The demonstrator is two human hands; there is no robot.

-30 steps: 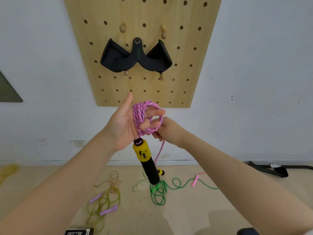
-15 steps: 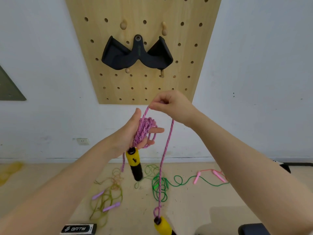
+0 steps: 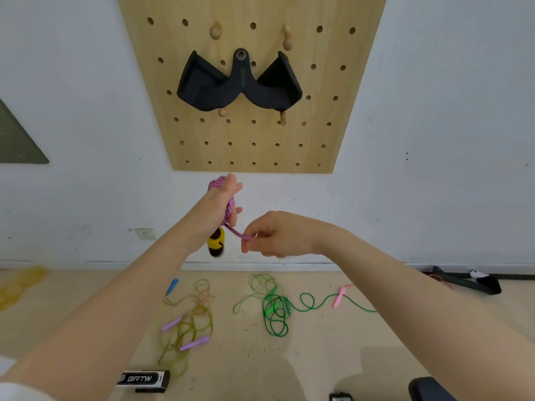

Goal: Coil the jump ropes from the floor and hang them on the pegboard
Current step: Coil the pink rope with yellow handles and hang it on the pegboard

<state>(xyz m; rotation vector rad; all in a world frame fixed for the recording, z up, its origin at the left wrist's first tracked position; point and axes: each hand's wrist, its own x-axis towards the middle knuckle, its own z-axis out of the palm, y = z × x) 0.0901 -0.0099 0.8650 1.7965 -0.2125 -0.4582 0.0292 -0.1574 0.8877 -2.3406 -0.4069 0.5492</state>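
Observation:
My left hand (image 3: 224,198) is raised just below the wooden pegboard (image 3: 249,140) and is closed around a coil of pink jump rope (image 3: 228,211). A yellow and black handle (image 3: 215,243) hangs under that hand. My right hand (image 3: 275,234) pinches the free pink strand just right of the handle. The rope's other handle is out of sight. Several wooden pegs (image 3: 214,31) stick out of the pegboard. On the floor lie a green rope (image 3: 275,309) and an olive rope with lilac handles (image 3: 188,328).
A black V-shaped grip (image 3: 240,82) hangs mid-pegboard. A pink handle (image 3: 339,296), a blue handle (image 3: 172,285), a black labelled box (image 3: 143,380), a black strap (image 3: 469,280) and a yellow tangle (image 3: 20,285) lie on the floor along the white wall.
My right hand dropped from above the coil to below it, carrying the pink strand around. My left hand turned its back toward me. The dangling second handle left the view.

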